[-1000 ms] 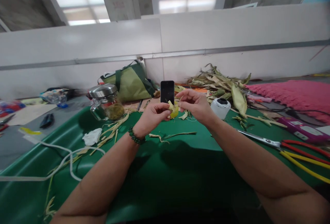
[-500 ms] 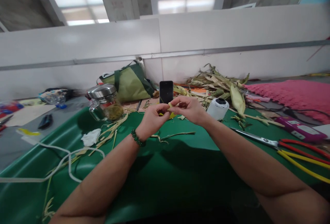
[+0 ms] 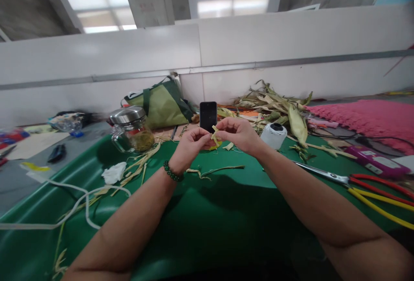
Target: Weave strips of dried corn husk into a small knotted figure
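Observation:
Between my two hands is a small pale yellow piece of corn husk (image 3: 214, 134), folded or crossed into a little shape. My left hand (image 3: 191, 146), with a green bead bracelet at the wrist, pinches its left side between thumb and forefinger. From the other side my right hand (image 3: 241, 136) grips it with closed fingertips. A black phone (image 3: 208, 115) stands upright just behind the hands. Below them, a thin dry husk strip (image 3: 223, 168) lies on the green mat (image 3: 226, 216). Something yellow beneath the fingers is partly hidden.
A lidded glass jar (image 3: 142, 136) and a white tissue (image 3: 114, 173) are on the left. Corn husks (image 3: 271, 104) are heaped at the back, near a white thread spool (image 3: 273, 136). Long scissors (image 3: 339, 178) with red and yellow handles lie at the right, before a purple device (image 3: 377, 162).
Both hands have shifted slightly, the left a little leftward and down. More of the husk piece shows between the fingertips now, with its ends sticking out. The surroundings are unchanged.

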The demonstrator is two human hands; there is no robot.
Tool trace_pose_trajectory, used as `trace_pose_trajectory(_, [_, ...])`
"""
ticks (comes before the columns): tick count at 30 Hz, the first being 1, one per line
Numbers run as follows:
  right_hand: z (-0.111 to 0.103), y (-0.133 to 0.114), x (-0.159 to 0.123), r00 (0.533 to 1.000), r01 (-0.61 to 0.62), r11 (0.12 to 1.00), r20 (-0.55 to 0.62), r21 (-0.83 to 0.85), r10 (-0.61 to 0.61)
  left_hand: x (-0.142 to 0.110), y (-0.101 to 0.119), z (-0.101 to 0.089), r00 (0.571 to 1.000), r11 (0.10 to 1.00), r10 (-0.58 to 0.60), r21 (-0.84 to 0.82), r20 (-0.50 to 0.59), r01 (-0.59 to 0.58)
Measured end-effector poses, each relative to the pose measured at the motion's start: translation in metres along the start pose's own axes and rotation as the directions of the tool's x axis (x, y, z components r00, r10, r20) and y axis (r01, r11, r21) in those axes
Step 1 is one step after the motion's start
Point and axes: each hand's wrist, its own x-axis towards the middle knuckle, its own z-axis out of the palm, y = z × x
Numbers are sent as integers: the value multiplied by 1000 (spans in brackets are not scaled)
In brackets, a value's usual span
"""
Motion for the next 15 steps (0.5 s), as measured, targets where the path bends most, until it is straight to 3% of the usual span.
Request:
trace_pose_trajectory(9, [2, 0, 0, 999, 24, 1000, -38, 16, -24, -2, 2, 3, 999, 997, -33, -68, 42, 36])
trace_pose_trajectory(15, [8, -1, -3, 998, -38, 998, 47, 46, 36, -2, 1, 3, 1000, 1000, 0, 8, 26, 0])
